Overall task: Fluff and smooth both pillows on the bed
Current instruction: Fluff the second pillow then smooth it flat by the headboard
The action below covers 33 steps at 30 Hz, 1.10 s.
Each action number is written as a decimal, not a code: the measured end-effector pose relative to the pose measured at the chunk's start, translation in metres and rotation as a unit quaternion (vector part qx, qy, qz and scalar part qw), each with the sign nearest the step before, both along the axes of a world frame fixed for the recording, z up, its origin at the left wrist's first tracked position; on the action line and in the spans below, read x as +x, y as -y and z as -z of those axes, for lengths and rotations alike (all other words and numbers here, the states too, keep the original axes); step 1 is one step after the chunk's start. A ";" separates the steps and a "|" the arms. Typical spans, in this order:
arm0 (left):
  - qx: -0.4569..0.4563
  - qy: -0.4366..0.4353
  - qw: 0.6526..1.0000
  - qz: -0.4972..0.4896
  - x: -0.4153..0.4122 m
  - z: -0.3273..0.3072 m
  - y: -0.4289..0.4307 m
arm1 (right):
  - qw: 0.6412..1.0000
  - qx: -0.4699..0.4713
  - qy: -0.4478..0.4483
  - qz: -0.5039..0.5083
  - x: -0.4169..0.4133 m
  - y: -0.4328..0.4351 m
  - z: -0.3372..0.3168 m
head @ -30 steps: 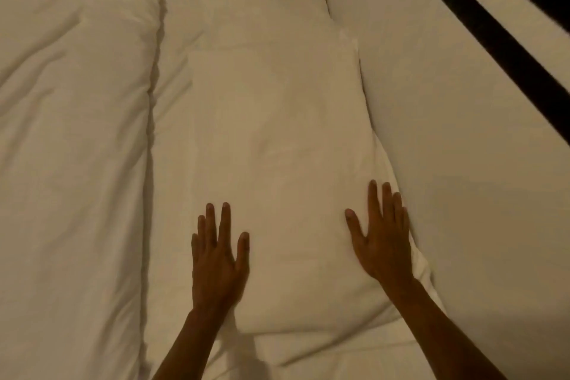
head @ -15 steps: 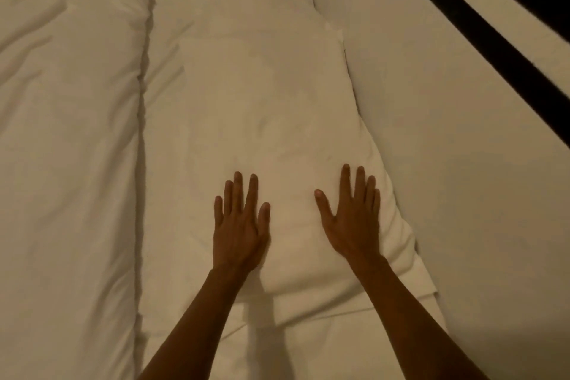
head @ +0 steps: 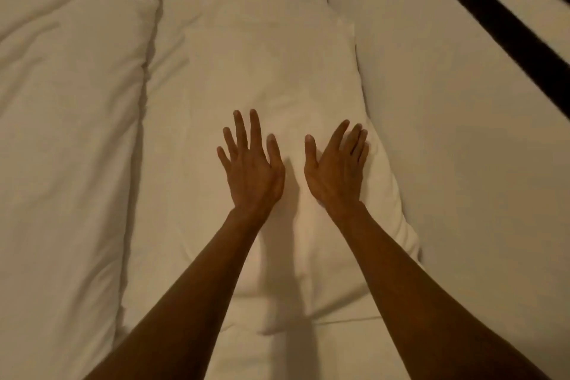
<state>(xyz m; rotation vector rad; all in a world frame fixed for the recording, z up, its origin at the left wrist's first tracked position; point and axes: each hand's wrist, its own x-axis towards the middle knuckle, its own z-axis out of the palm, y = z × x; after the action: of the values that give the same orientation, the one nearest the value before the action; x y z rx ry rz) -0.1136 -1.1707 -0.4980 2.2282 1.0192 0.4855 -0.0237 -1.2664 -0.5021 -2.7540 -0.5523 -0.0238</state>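
Head view: white pillow (head: 262, 71) beside rumpled duvet (head: 68, 133).

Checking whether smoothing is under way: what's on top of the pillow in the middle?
Both open hands, left hand and right hand, lie over the pillow, palms down. The fabric beneath the palms is covered, so contact cannot be confirmed.
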 end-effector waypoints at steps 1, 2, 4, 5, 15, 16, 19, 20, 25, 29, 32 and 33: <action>-0.013 -0.021 1.000 -0.001 0.010 0.008 -0.004 | 1.000 -0.005 0.006 0.003 0.004 -0.005 0.007; -0.015 -0.047 0.999 0.000 0.013 0.019 -0.005 | 1.000 -0.008 0.010 0.009 0.005 -0.003 0.014; 0.010 -0.073 0.997 -0.003 -0.003 0.042 -0.002 | 1.000 -0.011 0.016 0.024 -0.001 0.012 0.028; 0.018 -0.066 0.998 -0.011 -0.017 0.049 0.002 | 0.999 -0.010 0.015 0.032 -0.007 0.021 0.032; -0.027 0.007 0.998 -0.055 0.003 0.005 0.000 | 1.000 0.006 -0.001 0.017 0.006 0.010 0.003; -0.030 0.012 0.998 -0.056 0.019 0.006 -0.008 | 1.000 0.017 -0.006 0.005 0.021 -0.005 0.003; -0.009 -0.026 0.998 -0.053 0.032 0.028 -0.011 | 1.000 -0.003 -0.006 -0.028 0.041 -0.017 0.017; 0.006 -0.036 0.998 -0.055 0.024 0.036 -0.005 | 1.000 -0.008 -0.007 -0.026 0.039 -0.009 0.021; 0.004 -0.067 0.997 -0.039 -0.028 0.041 0.011 | 0.999 -0.021 -0.031 -0.020 0.006 0.037 0.017; 0.033 -0.002 0.999 -0.016 0.003 0.020 -0.020 | 0.998 0.017 -0.001 -0.055 0.040 0.006 -0.001; 0.051 -0.004 0.999 -0.012 0.041 0.022 -0.041 | 0.997 0.018 -0.006 -0.069 0.072 -0.022 0.008; 0.055 -0.031 0.998 -0.013 0.045 0.030 -0.041 | 0.997 0.005 -0.006 -0.073 0.074 -0.023 0.016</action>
<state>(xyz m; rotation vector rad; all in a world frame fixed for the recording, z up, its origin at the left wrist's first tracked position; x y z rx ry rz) -0.0688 -1.1300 -0.5281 2.3421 1.0795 0.4962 0.0508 -1.2432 -0.5182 -2.6944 -0.7455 0.0232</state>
